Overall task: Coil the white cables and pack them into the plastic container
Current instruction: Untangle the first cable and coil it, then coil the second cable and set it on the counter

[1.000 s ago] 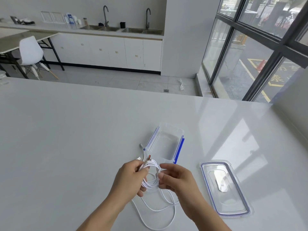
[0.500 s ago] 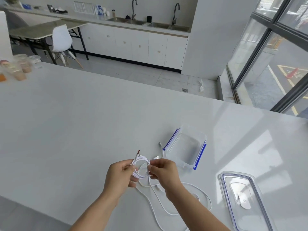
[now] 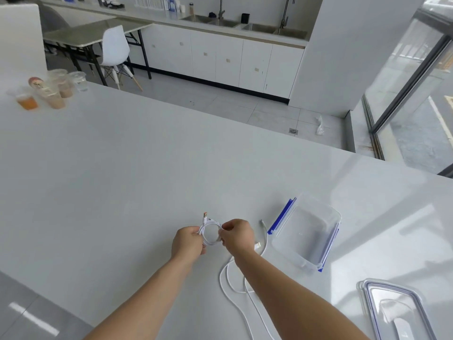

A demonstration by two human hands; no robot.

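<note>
We pinch the coiled cable (image 3: pixel 210 233) between left hand (image 3: pixel 187 242) and right hand (image 3: pixel 236 235), keeping loops tight beside the open container (image 3: pixel 306 231).

I see a broad white table (image 3: pixel 122 168) with a glossy top, its near-left edge giving way to grey floor. At its far left corner stands a cluster of clear plastic cups (image 3: pixel 52 90), several holding orange or brownish drink. Right of centre sits an open clear plastic container (image 3: pixel 306 231) with blue side clips. Its clear, blue-rimmed lid (image 3: pixel 397 312) lies apart at the near right, partly cut off by the frame edge. Loose loops of white cable (image 3: pixel 235 285) trail over the surface just beside the container's left side, one plug (image 3: pixel 257 246) lying near the container's wall.
</note>
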